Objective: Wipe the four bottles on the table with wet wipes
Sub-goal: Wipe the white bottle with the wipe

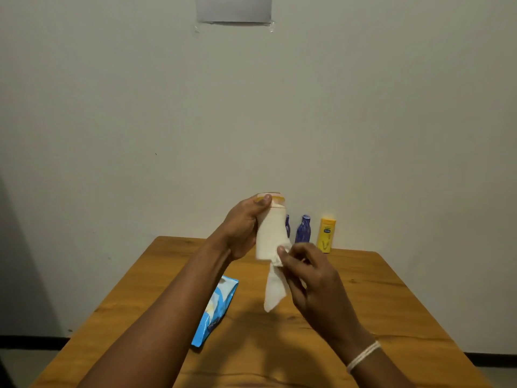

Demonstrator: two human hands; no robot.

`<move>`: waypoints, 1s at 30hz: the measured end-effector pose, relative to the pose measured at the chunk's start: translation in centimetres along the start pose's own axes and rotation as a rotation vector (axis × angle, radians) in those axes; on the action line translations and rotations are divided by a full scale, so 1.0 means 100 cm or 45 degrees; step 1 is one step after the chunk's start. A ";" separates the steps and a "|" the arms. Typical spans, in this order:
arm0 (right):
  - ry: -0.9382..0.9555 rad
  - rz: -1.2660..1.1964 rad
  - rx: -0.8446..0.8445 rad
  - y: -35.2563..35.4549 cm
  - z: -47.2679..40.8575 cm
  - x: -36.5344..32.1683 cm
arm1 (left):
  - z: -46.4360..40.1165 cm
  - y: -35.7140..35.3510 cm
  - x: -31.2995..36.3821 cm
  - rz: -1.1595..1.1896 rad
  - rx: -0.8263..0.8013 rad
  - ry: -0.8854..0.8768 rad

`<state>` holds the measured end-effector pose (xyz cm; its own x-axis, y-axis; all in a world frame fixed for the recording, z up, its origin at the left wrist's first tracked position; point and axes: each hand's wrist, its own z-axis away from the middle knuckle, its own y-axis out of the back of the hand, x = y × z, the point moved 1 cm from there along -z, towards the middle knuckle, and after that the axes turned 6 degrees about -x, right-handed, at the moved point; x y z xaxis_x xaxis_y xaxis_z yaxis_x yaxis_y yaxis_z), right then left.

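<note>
White bottle (270,233) up in the middle of the frame, left hand (240,231) grip tight around it, right hand (305,271) pinching the wet wipe (274,289) at its bottom. Could slip if wet and drop onto the tabletop (377,303). Could knock the three bottles (303,229) behind.

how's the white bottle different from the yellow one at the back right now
The white bottle is lifted off the table, gripped by the left hand; the yellow bottle stands on the table by the wall. The white one has the wet wipe pressed to its lower end by the right hand; nothing touches the yellow one. The yellow one carries a blue logo; the white one looks plain. Both are upright.
</note>
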<state>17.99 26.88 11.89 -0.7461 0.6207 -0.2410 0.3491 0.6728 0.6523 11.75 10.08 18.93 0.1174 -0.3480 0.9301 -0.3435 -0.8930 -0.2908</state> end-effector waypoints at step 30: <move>-0.692 -0.768 0.235 -0.020 0.034 0.058 | -0.023 -0.006 -0.050 -0.466 0.037 -0.054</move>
<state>14.94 30.52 6.74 -0.4737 0.2086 -0.8556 0.0996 0.9780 0.1833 9.23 12.97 14.94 0.2664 -0.0153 0.9637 -0.2453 -0.9680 0.0524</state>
